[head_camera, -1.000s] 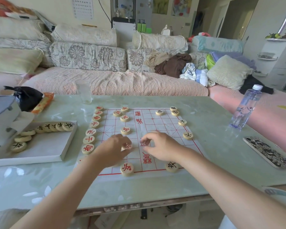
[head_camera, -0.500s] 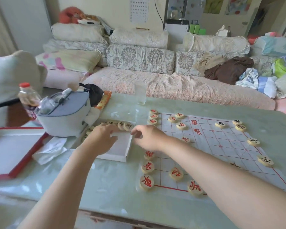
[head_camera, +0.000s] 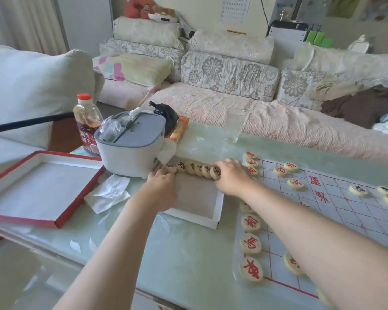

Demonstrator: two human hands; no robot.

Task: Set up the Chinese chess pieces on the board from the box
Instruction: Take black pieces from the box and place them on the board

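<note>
A white box (head_camera: 211, 218) lies left of the board (head_camera: 345, 211). A row of black-lettered chess pieces (head_camera: 192, 167) stands on edge along the box's far wall. My left hand (head_camera: 160, 183) reaches into the box, its fingertips curled onto the piece at the row's left end. My right hand (head_camera: 232, 177) curls its fingers round the piece at the right end. Red-lettered pieces (head_camera: 250, 241) line the board's left edge, with a few more further in. Black-lettered pieces (head_camera: 358, 190) sit on the board's right part.
The red-edged box lid (head_camera: 61, 218) lies at the left, beside a crumpled tissue (head_camera: 108, 193). A grey-lidded white container (head_camera: 130, 151), a sauce bottle (head_camera: 86, 124) and a black bag (head_camera: 166, 115) stand behind the box. A glass (head_camera: 234, 126) stands at the table's far edge, before the sofa.
Both hands left the board's middle and moved left to the box. They now sit at the two ends of the row of black pieces. The view swung left.
</note>
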